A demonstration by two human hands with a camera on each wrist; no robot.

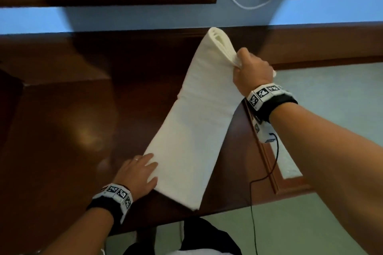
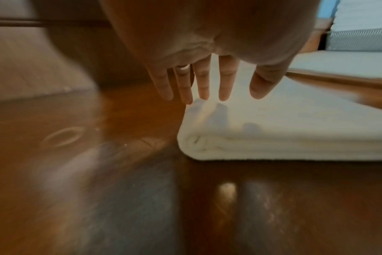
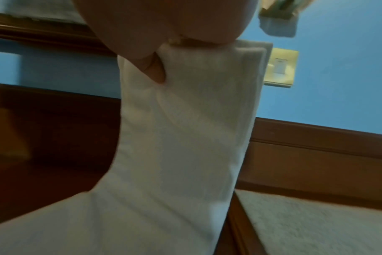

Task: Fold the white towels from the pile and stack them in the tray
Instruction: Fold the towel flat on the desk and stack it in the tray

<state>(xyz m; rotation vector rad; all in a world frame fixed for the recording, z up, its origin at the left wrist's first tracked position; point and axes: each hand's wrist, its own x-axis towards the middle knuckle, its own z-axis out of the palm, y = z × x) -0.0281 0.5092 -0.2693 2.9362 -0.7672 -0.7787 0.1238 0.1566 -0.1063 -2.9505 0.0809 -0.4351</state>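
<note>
A: The towel [image 1: 192, 130] is one long white strip, already folded lengthwise into several layers. Its near end lies flat by the front edge of the counter [image 1: 68, 114], and its far end is lifted up toward the back edge.

B: And the counter is the dark polished wood one?

A: Yes, it carries the whole strip. No tray or pile shows in any view.

B: What are the hands doing?

A: The right hand [image 1: 251, 69] has its fingers curled round the raised end, pinching the layers together; the right wrist view shows the thumb [image 3: 156, 72] pressed into the cloth. The left hand [image 1: 137, 174] lies flat with its fingers [image 2: 204, 86] straight and spread, resting on the near end's left corner.

B: So which step is this?

A: A crosswise fold, I judge: the raised end looks set to go over onto the near end.

B: What does the next move call for?

A: Probably keeping the near end pinned while the raised end is laid down with its edges lined up, then smoothing it.
</note>
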